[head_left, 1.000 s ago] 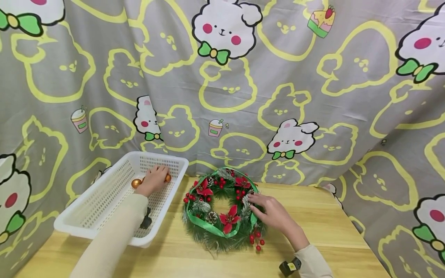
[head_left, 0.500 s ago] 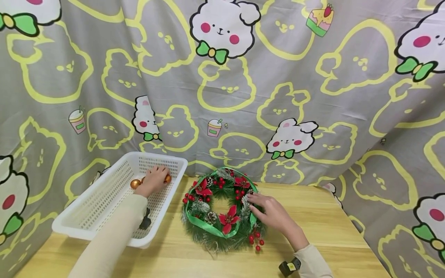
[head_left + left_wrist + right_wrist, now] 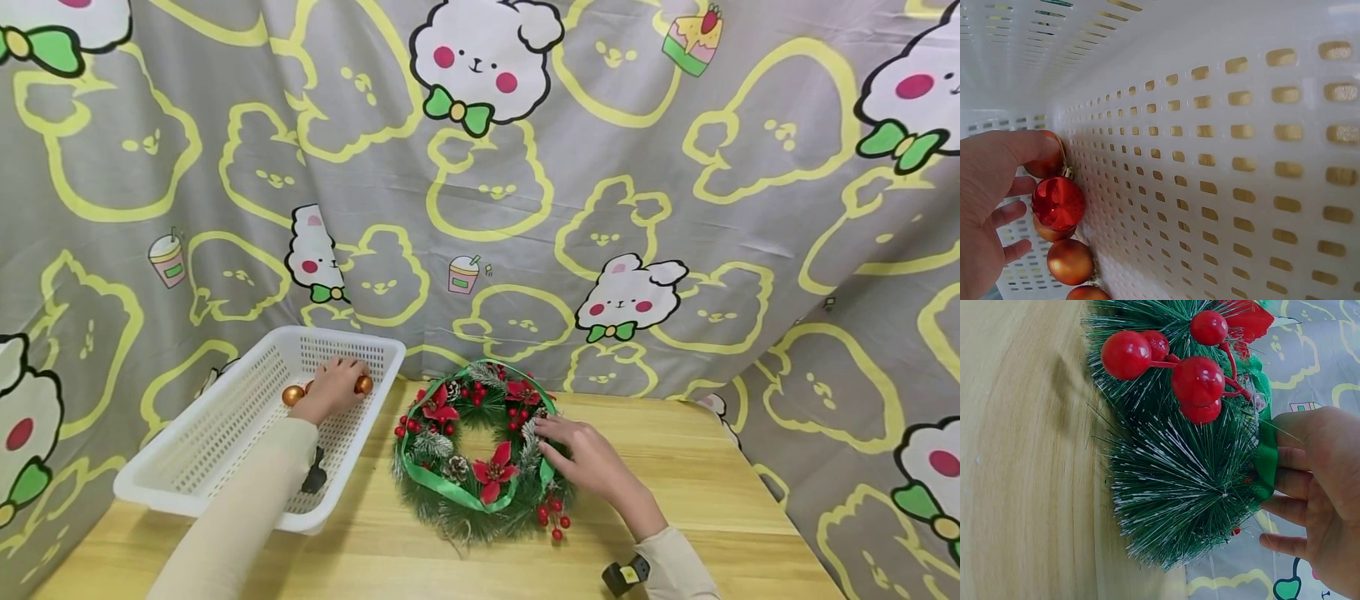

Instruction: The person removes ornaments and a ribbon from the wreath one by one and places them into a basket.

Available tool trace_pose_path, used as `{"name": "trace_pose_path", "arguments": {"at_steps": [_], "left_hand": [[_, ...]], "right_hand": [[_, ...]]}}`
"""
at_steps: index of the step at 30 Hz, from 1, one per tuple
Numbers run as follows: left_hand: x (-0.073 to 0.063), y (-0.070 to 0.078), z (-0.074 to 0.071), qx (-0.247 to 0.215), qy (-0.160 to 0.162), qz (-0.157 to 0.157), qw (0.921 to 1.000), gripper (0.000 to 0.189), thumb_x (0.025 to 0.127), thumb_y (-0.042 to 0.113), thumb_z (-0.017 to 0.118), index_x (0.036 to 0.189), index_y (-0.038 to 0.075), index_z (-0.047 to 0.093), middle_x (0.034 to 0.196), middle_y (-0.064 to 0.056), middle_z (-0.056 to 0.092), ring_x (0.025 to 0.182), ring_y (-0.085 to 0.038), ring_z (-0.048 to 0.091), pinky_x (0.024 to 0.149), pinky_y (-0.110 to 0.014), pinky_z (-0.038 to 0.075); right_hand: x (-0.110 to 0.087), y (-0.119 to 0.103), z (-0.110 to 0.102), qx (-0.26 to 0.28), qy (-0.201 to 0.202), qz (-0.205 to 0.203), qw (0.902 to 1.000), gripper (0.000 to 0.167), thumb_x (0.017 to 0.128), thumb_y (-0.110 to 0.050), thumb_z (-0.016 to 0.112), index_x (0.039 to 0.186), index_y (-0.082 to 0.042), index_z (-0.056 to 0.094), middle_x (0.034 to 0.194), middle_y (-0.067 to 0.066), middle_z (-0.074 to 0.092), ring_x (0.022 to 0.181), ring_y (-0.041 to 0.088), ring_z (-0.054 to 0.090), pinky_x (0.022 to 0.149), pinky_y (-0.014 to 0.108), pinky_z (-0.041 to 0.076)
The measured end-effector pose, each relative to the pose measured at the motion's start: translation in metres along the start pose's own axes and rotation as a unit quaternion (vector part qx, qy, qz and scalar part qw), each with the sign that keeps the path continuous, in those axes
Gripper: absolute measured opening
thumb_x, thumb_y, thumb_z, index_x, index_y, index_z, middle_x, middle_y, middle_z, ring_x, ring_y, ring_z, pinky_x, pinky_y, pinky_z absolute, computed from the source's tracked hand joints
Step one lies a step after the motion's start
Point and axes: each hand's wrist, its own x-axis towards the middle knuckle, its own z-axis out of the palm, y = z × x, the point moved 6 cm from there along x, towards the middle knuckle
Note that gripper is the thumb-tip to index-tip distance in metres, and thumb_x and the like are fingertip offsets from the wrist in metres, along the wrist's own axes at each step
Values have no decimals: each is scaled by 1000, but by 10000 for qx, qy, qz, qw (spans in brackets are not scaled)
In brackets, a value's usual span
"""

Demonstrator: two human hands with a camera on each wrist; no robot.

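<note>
My left hand (image 3: pixel 335 387) reaches into the white perforated basket (image 3: pixel 138 483). In the left wrist view its thumb lies over an orange Christmas ball (image 3: pixel 1041 167), with the index finger against the ball's other side and the remaining fingers spread. A shiny red ball (image 3: pixel 1059 203) and another orange ball (image 3: pixel 1070 260) lie close beside these fingers. My right hand (image 3: pixel 588 454) rests at the right side of a green Christmas wreath (image 3: pixel 480 521), its extended fingers touching the green ribbon (image 3: pixel 1266 459). Red flowers (image 3: pixel 495 473), pinecones and berries (image 3: pixel 1197 381) decorate the wreath.
The basket and wreath stand side by side on a wooden table (image 3: pixel 660 500). A dark object (image 3: pixel 315 475) shows inside the basket, partly behind the left sleeve. A grey cartoon-print curtain (image 3: pixel 510 192) hangs behind and at both sides.
The left hand and the orange ball at its fingers have shifted very slightly to the right. The right hand, wreath and basket keep their places.
</note>
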Motion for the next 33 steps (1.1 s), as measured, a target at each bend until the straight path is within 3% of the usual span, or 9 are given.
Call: {"name": "trace_pose_path", "arguments": {"at_steps": [22, 28, 33], "left_hand": [[0, 3, -11, -284, 106, -39, 9995, 35, 95, 22, 69, 124, 4, 66, 128, -23, 59, 114, -45, 46, 93, -71, 36], [6, 7, -23, -166, 296, -77, 9994, 38, 96, 23, 67, 129, 4, 64, 133, -23, 58, 117, -44, 47, 96, -70, 36], [11, 15, -35, -150, 418, -93, 9990, 39, 95, 22, 67, 131, 6, 63, 133, -21, 60, 115, -43, 49, 90, -63, 40]], "right_hand": [[1, 0, 0, 141, -30, -12, 9999, 36, 100, -21, 66, 133, -5, 68, 140, 15, 64, 133, 36, 58, 106, 55, 48], [1, -1, -2, 142, 68, -25, 9999, 36, 99, -20, 66, 132, -4, 68, 139, 16, 64, 132, 37, 59, 105, 56, 48], [-1, -3, -3, 101, 158, -119, 9998, 35, 99, -18, 67, 131, -3, 69, 137, 17, 65, 130, 39, 60, 103, 57, 49]]}}
